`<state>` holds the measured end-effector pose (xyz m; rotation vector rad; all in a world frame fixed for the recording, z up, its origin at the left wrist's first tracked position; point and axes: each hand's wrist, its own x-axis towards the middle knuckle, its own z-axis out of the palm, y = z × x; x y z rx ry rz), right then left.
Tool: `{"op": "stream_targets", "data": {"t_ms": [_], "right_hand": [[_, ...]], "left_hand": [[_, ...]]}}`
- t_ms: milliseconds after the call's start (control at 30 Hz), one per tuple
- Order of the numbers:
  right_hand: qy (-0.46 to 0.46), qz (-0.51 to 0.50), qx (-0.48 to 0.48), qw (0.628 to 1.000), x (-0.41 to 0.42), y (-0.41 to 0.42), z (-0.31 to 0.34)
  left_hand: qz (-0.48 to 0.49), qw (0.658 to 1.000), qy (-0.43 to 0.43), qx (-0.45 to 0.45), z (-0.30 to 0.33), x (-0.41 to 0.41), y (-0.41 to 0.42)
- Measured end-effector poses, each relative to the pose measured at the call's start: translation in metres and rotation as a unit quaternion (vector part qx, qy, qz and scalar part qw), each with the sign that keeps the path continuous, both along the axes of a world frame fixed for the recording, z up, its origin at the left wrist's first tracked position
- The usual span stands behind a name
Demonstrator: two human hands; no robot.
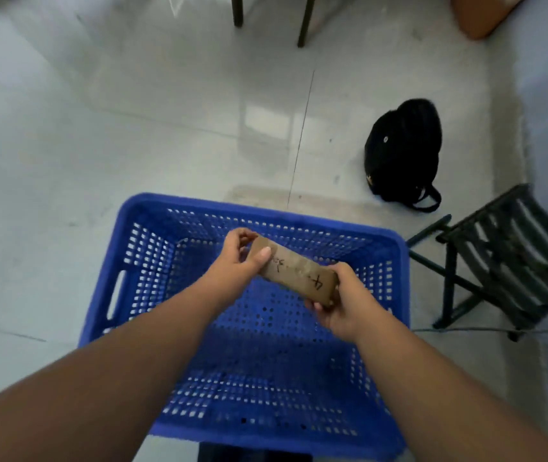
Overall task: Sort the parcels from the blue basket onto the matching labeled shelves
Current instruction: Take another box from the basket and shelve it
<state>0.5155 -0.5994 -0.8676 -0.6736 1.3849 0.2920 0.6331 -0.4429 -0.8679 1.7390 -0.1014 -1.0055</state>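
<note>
Head view, hands gripping parcel above basket

A plain workroom or storeroom with a hard shiny floor.

The floor is made of big pale grey tiles that shine, with thin dark lines between them. A big blue basket with many little holes sits on the floor at 6 o'clock. A black bag lies on the tiles at 2 o'clock. A small dark folding stool stands at 3 o'clock, by a pale wall. Thin dark furniture legs show at 12 o'clock. Something orange-brown sits in the corner at 1 o'clock; what it is cannot be told.
</note>
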Motion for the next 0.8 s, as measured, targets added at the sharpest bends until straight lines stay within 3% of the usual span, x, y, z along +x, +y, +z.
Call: {"op": "stream_targets", "data": {"t_ms": [100, 200, 333, 467, 667, 800], "right_hand": [[-0.044, -0.02, 0.091, 0.995, 0.014, -0.009, 0.103], [-0.102, 0.007, 0.1, 0.99, 0.029, -0.017, 0.218], [-0.174, 0.109, 0.029, 0.978, 0.043, -0.015, 0.379], [-0.261, 0.156, -0.078, 0.949, 0.042, -0.005, 0.497], [-0.405, 0.097, -0.151, 0.897, 0.031, 0.027, 0.611], [-0.504, 0.03, -0.164, 0.848, 0.037, 0.051, 0.663]], "left_hand": [[-0.029, 0.999, 0.0, -0.027, 0.1, 0.027, -0.002], [-0.035, 0.999, -0.001, -0.039, 0.218, 0.051, -0.004], [-0.092, 0.994, -0.047, -0.042, 0.387, 0.076, -0.006], [-0.043, 0.991, -0.122, -0.042, 0.518, 0.084, 0.008], [0.046, 0.971, -0.112, -0.205, 0.634, 0.071, 0.029], [0.014, 0.957, -0.114, -0.267, 0.684, 0.049, 0.029]]}}
